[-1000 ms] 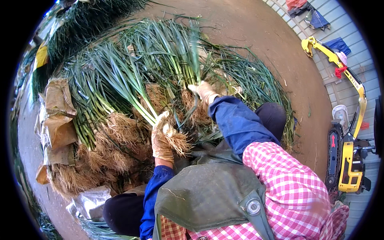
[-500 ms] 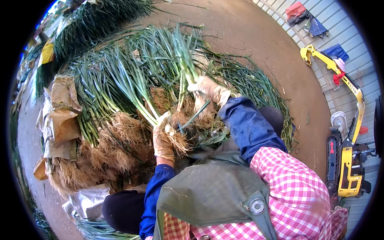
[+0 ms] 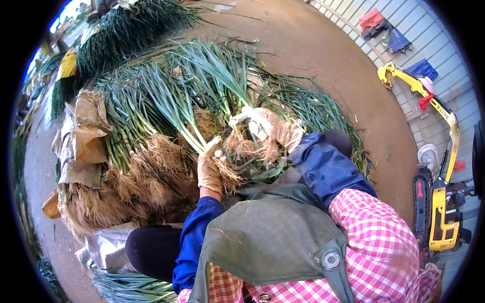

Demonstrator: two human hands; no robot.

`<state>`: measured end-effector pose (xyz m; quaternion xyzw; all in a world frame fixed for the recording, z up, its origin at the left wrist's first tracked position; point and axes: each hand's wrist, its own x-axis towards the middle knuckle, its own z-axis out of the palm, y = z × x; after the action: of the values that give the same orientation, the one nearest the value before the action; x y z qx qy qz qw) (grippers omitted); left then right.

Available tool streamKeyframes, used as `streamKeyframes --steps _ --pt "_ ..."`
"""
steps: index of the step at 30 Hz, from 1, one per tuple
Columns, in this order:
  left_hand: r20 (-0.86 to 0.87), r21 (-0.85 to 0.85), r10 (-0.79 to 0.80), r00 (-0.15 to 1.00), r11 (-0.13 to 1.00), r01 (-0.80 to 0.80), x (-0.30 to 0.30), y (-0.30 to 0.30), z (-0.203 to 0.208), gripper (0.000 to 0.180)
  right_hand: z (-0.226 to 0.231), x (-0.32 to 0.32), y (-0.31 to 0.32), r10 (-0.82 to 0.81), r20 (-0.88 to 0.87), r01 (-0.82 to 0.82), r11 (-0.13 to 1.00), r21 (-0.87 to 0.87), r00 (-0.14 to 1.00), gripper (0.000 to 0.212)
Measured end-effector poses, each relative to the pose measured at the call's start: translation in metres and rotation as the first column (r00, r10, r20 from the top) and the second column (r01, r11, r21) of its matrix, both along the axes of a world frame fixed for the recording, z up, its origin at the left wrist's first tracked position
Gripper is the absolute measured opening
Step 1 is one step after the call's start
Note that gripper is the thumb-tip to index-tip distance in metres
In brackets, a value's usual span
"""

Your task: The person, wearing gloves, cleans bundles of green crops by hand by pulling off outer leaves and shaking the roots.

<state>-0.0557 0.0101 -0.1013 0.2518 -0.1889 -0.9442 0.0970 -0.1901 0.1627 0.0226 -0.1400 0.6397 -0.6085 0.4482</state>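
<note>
My gloved left hand (image 3: 209, 169) is closed around the pale lower stalks of a few green onions (image 3: 184, 129). Their brown roots hang out beside its fingers, and the long leaves fan up and left. To its right, my gloved right hand (image 3: 275, 129) grips the white base of another green onion (image 3: 241, 91), whose leaves point away from me. Part of that grip is hidden by the glove. Around both hands lies a large pile of green onions (image 3: 126, 121), with thick tangled roots (image 3: 156, 156) toward me.
Brown wrapping sheets (image 3: 83, 136) cover the pile's left end. Another heap of green onions (image 3: 134, 33) lies far left. Silvery sheeting (image 3: 108, 247) sits by my left knee. On the right, a yellow mini excavator (image 3: 444, 217) stands before a corrugated wall (image 3: 429, 40).
My right hand has come slightly nearer and to the right, and the leaves of its green onion have tilted left. My left hand has kept its hold, shifting a little.
</note>
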Motion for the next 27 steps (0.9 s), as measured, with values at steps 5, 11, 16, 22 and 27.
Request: streamKeyframes --steps 5,11,16,22,27 --pt "0.100 -0.060 0.020 0.995 0.998 -0.014 0.018 -0.003 0.019 0.019 0.061 -0.038 0.105 -0.216 -0.301 0.233 0.972 0.019 0.929 0.025" --pt "0.035 -0.090 0.007 0.999 0.996 -0.004 0.024 -0.002 0.015 0.022 0.063 -0.064 0.360 0.085 -0.648 0.523 0.516 0.679 0.757 0.025" --pt "0.025 -0.088 -0.018 1.000 0.996 0.020 0.035 -0.002 0.016 0.024 0.043 -0.054 0.335 0.559 -0.579 0.665 0.065 0.744 0.593 0.028" --pt "-0.075 -0.035 0.081 0.994 0.996 -0.084 0.062 0.002 0.050 0.031 -0.024 -0.036 0.075 0.242 -0.794 0.153 0.910 0.385 0.558 0.027" --pt "-0.292 0.029 -0.027 0.956 0.999 0.037 0.055 0.031 0.080 0.039 -0.163 -0.034 0.028 0.271 -0.638 0.231 0.774 0.589 0.721 0.027"
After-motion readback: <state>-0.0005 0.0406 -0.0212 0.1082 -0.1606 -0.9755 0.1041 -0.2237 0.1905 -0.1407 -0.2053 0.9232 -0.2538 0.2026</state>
